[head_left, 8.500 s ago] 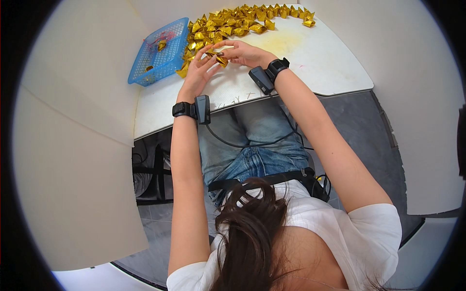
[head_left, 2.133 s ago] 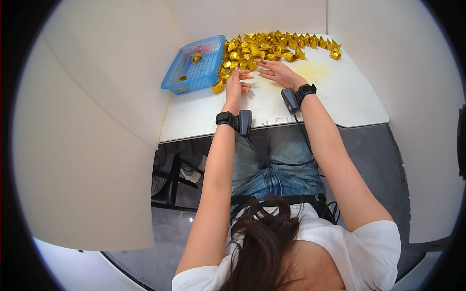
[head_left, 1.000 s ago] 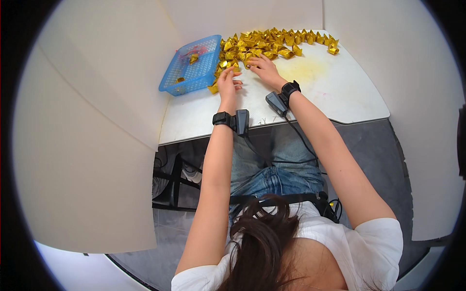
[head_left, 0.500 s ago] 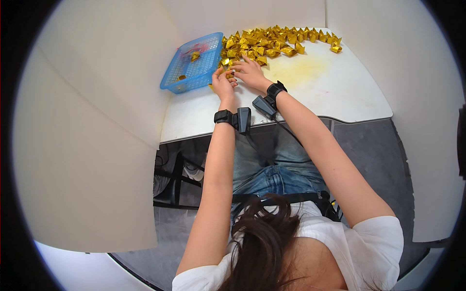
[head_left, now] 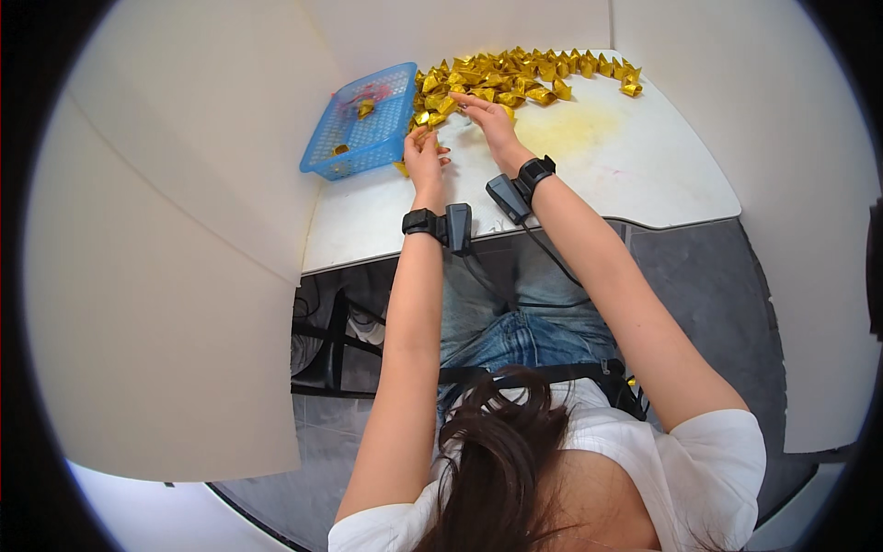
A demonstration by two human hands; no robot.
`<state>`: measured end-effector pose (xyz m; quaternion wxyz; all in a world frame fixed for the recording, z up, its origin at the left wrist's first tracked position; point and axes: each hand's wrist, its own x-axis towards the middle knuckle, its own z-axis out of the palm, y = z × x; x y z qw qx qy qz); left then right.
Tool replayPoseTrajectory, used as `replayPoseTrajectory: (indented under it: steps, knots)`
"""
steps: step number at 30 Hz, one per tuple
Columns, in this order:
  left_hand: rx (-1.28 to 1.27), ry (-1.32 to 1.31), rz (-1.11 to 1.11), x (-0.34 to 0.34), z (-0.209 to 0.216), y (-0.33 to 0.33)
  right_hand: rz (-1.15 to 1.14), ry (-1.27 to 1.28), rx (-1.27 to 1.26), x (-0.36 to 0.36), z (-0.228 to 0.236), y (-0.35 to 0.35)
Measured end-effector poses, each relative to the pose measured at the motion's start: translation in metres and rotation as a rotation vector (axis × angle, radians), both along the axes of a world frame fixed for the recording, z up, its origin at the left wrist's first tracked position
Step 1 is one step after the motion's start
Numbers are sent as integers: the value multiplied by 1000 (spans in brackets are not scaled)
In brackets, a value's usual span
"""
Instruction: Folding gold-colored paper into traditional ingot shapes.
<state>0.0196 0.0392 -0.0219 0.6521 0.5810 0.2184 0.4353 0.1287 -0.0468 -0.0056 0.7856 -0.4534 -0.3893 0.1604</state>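
Note:
Many gold folded-paper ingots [head_left: 515, 74] lie heaped on the white table [head_left: 635, 175], with a neat row along the far right side. My left hand [head_left: 426, 164] is just right of the blue basket [head_left: 322, 158]. Its fingers are loosely bent and apart, and I see nothing between them. Over the near edge of the heap, my right hand [head_left: 494, 127] has its fingers stretched toward the ingots, its palm turned left. One ingot shows partly behind that hand. A bit of gold paper [head_left: 401, 168] shows beside my left hand, against the basket.
Inside the basket are a gold ingot [head_left: 366, 108], another gold piece [head_left: 340, 149] and something reddish. Pale partitions [head_left: 184, 230] stand on both sides. Wrist-worn dark devices [head_left: 458, 228] trail a cable [head_left: 552, 250] over my lap.
My hands have come apart. The right one moved a little right and turned its palm left; the left one stayed nearly in place.

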Motion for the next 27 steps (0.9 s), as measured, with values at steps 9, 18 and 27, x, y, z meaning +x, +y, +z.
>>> replayPoseTrajectory:
  steps: [9, 18, 27]
  knots:
    - [102, 81, -96, 1, 7, -10, 164, 80, -145, -13, 8, -16]
    - [150, 83, -117, 0, -5, -2, 72, -48, -145, -11, -7, -14]
    - [70, 126, -127, 5, 2, -4, -288, -35, -42, -1, -13, -11]
